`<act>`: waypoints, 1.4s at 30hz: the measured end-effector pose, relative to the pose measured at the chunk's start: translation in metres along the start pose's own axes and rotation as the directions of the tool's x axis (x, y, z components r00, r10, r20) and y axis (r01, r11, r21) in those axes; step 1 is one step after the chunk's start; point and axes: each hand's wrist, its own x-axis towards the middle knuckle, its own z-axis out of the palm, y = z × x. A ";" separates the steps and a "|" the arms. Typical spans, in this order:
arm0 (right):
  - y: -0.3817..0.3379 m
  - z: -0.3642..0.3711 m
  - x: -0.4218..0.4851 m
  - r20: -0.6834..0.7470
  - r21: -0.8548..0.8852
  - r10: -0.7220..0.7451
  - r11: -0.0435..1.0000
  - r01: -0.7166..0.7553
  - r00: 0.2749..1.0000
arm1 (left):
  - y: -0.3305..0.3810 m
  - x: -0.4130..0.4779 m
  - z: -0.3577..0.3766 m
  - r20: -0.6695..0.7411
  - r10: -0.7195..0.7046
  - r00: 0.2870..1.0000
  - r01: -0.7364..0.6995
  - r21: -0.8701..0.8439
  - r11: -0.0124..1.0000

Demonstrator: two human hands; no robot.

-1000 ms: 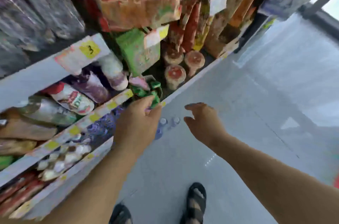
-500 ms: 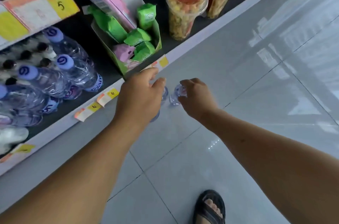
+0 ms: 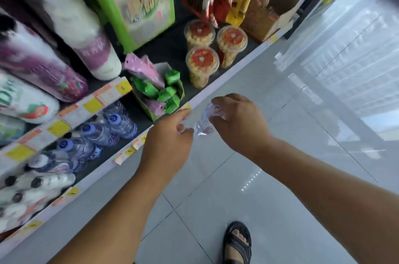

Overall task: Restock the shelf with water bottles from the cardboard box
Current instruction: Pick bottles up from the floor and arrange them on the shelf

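Mid-carry, my right hand (image 3: 237, 123) grips a water bottle (image 3: 204, 126), my left hand (image 3: 168, 142) curled beside it, its hold unclear; next, stand it beside the shelved bottles (image 3: 117, 123).

Clear crinkly plastic bottle (image 3: 204, 125), glossy floor tiles (image 3: 269, 209), paper shelf tags (image 3: 92, 105)

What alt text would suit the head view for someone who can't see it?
A right hand grips a clear bottle above a tiled floor, the left hand curled beside it. Blue-capped bottles and snacks sit on the low shelf ahead.
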 end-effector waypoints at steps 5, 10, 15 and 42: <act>-0.146 -0.206 0.013 -0.134 0.038 -0.147 0.987 0.153 0.980 | 0.149 -0.084 -0.114 -0.005 0.159 0.987 -0.154 -0.274 0.949; -0.300 -0.402 0.013 -0.326 -0.002 -0.234 0.969 0.246 0.916 | 0.306 -0.183 -0.255 -0.121 0.368 0.922 -0.382 -0.438 0.814; -0.423 -0.551 0.009 -0.462 0.019 -0.281 0.945 0.326 0.841 | 0.414 -0.255 -0.361 -0.207 0.557 0.804 -0.593 -0.338 0.731; -0.640 -0.595 0.027 -0.331 0.467 -0.540 0.619 0.631 0.774 | 0.507 -0.392 -0.592 -0.735 0.444 0.512 -0.588 0.076 0.805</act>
